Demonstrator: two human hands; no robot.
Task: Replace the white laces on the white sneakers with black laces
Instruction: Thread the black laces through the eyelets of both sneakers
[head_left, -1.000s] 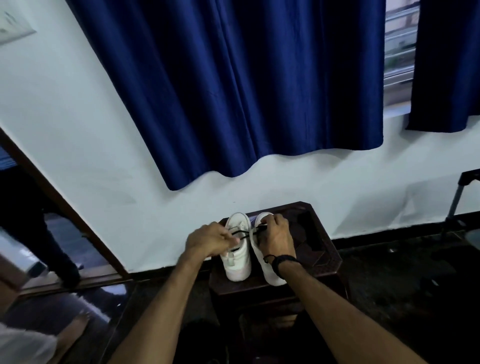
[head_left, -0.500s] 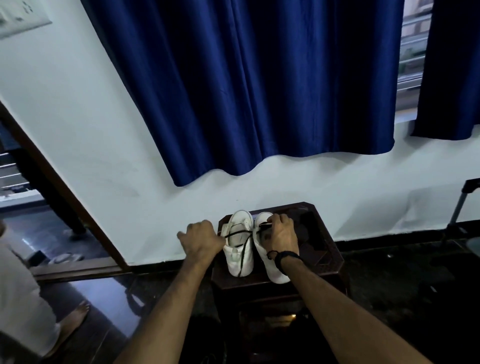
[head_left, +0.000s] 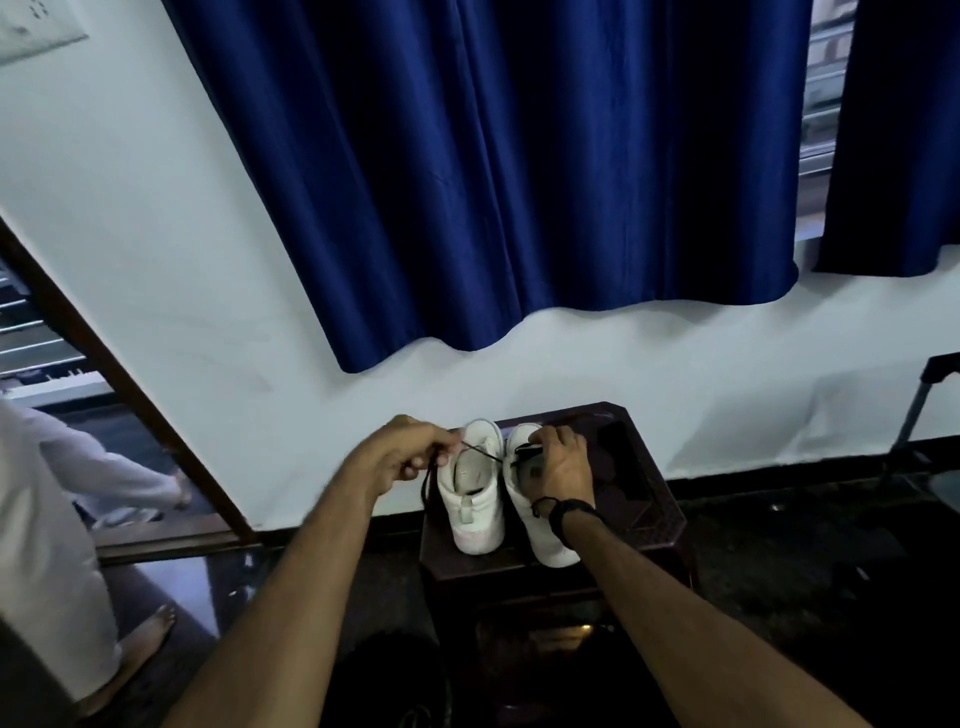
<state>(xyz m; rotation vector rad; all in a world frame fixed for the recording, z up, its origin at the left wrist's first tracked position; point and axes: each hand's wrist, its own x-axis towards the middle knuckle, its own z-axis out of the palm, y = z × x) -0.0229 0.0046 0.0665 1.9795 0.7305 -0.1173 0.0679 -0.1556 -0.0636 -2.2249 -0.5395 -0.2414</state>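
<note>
Moved: your left hand (head_left: 402, 454) has come back in from the left edge of the stool and now sits just beside the left sneaker; half a second ago it was pulled farther out to the left.
Stool: the dark stool (head_left: 641, 499) carries both shoes on its left half, toes pointing toward you.
Sneakers: the left sneaker (head_left: 475, 493) and the right sneaker (head_left: 540, 525) stand side by side, touching or nearly so.
Black lace: the black lace (head_left: 480, 453) runs from your left hand across the open top of the left sneaker to your right hand, and a loose end hangs down by the stool's left edge.
Left hand: your fingers are curled and pinch the lace.
Right hand: your right hand (head_left: 563, 465) rests on top of the right sneaker, fingertips bent down on the lace end there; you cannot see the holes under it.
Do it well: I think you are threading. Keep the lace tight, and pull slow so the shoes do not slide.
Around: a blue curtain (head_left: 493, 182) hangs on the wall behind, and another person stands at the far left by the doorway.
In the way: your own right hand hides the lace holes, and the room is dim.
</note>
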